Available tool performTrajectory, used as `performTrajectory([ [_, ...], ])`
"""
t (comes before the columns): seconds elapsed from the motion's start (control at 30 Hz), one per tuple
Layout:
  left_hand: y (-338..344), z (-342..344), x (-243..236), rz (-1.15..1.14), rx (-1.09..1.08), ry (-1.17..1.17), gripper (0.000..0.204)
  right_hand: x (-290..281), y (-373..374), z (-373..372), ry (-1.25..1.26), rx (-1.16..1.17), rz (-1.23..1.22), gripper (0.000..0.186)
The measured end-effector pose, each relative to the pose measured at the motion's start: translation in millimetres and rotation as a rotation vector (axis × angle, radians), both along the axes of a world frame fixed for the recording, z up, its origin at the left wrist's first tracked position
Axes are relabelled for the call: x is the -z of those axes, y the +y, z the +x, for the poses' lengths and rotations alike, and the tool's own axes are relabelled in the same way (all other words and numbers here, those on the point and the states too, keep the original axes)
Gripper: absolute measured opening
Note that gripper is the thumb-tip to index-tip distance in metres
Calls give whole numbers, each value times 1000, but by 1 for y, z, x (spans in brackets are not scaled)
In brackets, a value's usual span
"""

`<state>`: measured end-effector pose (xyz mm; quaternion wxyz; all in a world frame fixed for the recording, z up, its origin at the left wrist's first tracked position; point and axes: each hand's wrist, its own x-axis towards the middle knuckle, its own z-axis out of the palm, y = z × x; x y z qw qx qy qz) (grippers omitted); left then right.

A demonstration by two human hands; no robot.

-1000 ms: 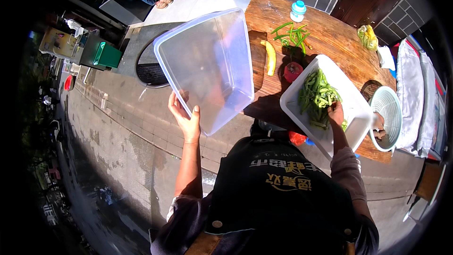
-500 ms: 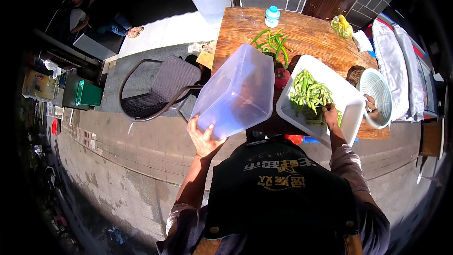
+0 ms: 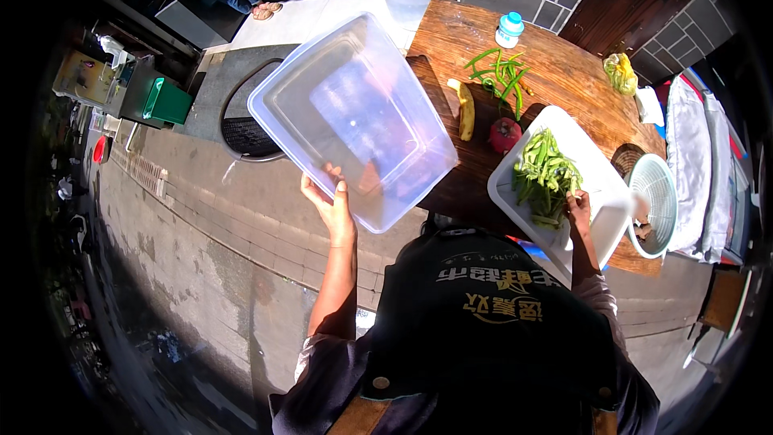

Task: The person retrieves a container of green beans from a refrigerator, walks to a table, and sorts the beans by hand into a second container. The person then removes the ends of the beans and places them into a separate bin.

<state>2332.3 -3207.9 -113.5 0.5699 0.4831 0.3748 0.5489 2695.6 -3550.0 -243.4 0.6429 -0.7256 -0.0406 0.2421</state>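
Note:
A clear plastic box, empty, is tilted up at the left with its open side turned left. My left hand is closed on the box's rim, thumb outside and fingertips showing through the plastic. My right hand reaches into a white plastic tub at the table's near side. Its fingers are pinched at the right edge of a heap of green bean pods, and a pale pod shows at the fingertips. Beyond the tub are a dark red round fruit or vegetable, a banana and long green peppers.
On the wooden table stand a white bottle with a blue cap, a yellow plastic bag and a pale colander on the right. A dark woven chair is left of the table. Someone sits farther back left.
My left hand has tipped the clear box and swung it left and up, uncovering the banana. My right hand stays at the pods. The whole view has shifted.

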Motion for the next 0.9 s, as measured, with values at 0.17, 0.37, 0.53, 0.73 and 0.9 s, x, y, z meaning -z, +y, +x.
performTrajectory([
  [0.17,-6,2,12,-310,57,-73,54,-24,9,-11,101,46,-23,10],
  [0.37,20,-16,157,-317,224,588,46,8,3,-6,40,-190,-46,9],
  [0.53,15,20,118,148,-63,855,52,-4,-1,-19,68,-152,2,13],
  [0.73,-9,77,70,606,400,1009,21,-18,-7,-37,87,-150,3,18],
  [0.9,-14,107,132,521,928,1077,24,-24,-15,-48,87,-123,-122,22],
])
